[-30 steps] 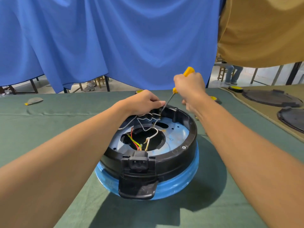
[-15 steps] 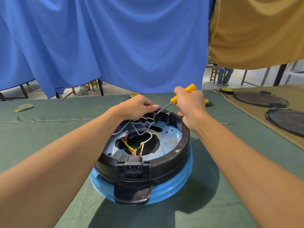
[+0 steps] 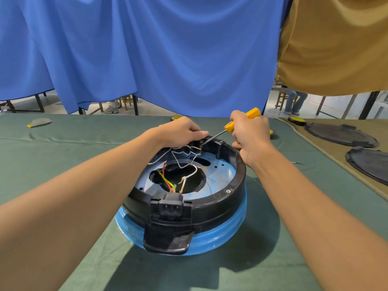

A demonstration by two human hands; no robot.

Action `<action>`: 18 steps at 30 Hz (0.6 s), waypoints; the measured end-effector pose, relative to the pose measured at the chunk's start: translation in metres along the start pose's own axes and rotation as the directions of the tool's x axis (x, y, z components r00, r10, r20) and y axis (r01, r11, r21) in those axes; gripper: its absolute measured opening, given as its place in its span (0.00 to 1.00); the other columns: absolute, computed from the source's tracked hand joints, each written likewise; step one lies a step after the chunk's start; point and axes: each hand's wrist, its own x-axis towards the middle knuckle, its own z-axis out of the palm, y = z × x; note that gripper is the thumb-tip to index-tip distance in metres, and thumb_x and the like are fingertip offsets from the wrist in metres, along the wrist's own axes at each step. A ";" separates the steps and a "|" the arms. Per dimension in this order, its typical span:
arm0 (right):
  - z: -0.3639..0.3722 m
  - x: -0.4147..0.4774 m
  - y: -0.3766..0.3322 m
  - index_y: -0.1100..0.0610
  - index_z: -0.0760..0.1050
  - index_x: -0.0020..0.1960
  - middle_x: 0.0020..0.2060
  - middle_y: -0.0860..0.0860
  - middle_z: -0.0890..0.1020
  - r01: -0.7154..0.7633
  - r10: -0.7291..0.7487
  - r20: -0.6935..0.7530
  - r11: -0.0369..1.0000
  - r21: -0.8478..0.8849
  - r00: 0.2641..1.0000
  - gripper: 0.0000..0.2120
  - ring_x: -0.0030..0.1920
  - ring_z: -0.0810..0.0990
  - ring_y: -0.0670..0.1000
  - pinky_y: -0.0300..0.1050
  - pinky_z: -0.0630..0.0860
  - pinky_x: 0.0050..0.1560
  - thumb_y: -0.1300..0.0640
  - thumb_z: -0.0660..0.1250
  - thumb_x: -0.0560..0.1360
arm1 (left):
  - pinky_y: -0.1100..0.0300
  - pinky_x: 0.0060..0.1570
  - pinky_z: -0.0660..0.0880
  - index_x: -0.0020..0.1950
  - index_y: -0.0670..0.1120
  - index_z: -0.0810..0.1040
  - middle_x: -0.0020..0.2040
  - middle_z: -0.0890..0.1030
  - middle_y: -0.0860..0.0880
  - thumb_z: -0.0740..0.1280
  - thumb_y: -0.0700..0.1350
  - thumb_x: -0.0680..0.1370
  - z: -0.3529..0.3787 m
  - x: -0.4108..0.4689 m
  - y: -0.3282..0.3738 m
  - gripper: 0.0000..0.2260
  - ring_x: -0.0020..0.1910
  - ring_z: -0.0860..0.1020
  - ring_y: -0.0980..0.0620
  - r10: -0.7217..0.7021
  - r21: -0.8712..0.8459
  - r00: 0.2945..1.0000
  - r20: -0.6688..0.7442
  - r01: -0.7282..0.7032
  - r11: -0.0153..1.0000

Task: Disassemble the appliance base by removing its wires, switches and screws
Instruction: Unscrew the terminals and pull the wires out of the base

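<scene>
The appliance base (image 3: 184, 198) sits upside down in the middle of the green table (image 3: 84, 148), a round black shell on a blue ring, with its power socket (image 3: 171, 207) and a black tab (image 3: 168, 240) facing the person. Both arms reach over it to the far rim. The left hand (image 3: 180, 132) is curled down over that far edge, gripping the base where the white wires (image 3: 195, 171) gather, its thumb lying straight toward the tool tip; what lies under its fingers is hidden. The right hand (image 3: 249, 133) is clenched round the yellow handle of a screwdriver (image 3: 229, 126), which slants down to the left so that its metal tip meets the inner side of the far rim just beside the left thumb. Inside the shell, white wires loop over a pale blue plate with a large dark hole, and a red wire and a yellow-green one (image 3: 167, 181) run from the hole to the back of the socket. A small bolt (image 3: 228, 191) sits on the rim at the near right. A blue curtain (image 3: 157, 55) hangs behind the table beside a brown cloth (image 3: 336, 45), and two flat black lids (image 3: 340, 135) lie well apart from the base at the right
</scene>
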 end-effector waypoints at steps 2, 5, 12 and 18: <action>0.002 0.003 -0.004 0.58 0.68 0.41 0.29 0.53 0.71 -0.002 0.002 0.014 1.000 -0.016 1.000 0.03 0.28 0.62 0.51 0.36 0.58 0.21 0.61 0.62 0.71 | 0.59 0.30 0.58 0.36 0.41 0.67 0.32 0.61 0.47 0.60 0.55 0.81 0.000 0.000 0.000 0.20 0.29 0.60 0.51 -0.005 0.002 1.000 0.005 0.005 1.000; 0.010 0.012 -0.012 0.55 0.60 0.35 0.28 0.53 0.69 0.035 -0.034 0.016 0.997 -0.070 0.999 0.11 0.28 0.61 0.51 0.40 0.57 0.24 0.63 0.60 0.70 | 0.57 0.31 0.57 0.34 0.43 0.64 0.30 0.60 0.48 0.60 0.55 0.81 0.000 -0.001 0.001 0.21 0.29 0.59 0.51 -0.004 -0.001 1.000 0.006 0.004 1.000; 0.021 0.029 -0.020 0.55 0.62 0.39 0.26 0.52 0.66 -0.098 0.109 0.061 0.982 -0.160 0.992 0.06 0.30 0.58 0.51 0.41 0.54 0.28 0.63 0.59 0.71 | 0.57 0.32 0.59 0.34 0.43 0.66 0.30 0.62 0.48 0.60 0.54 0.81 -0.001 0.000 0.000 0.20 0.30 0.61 0.50 0.003 0.007 1.000 0.016 -0.003 1.000; 0.022 0.026 -0.013 0.56 0.62 0.39 0.28 0.52 0.65 -0.102 0.118 0.085 0.979 -0.179 0.989 0.07 0.29 0.57 0.51 0.43 0.55 0.28 0.63 0.60 0.70 | 0.57 0.32 0.60 0.34 0.43 0.69 0.30 0.64 0.48 0.60 0.54 0.81 -0.001 0.001 0.000 0.21 0.30 0.62 0.51 0.008 0.011 1.000 0.012 -0.008 1.000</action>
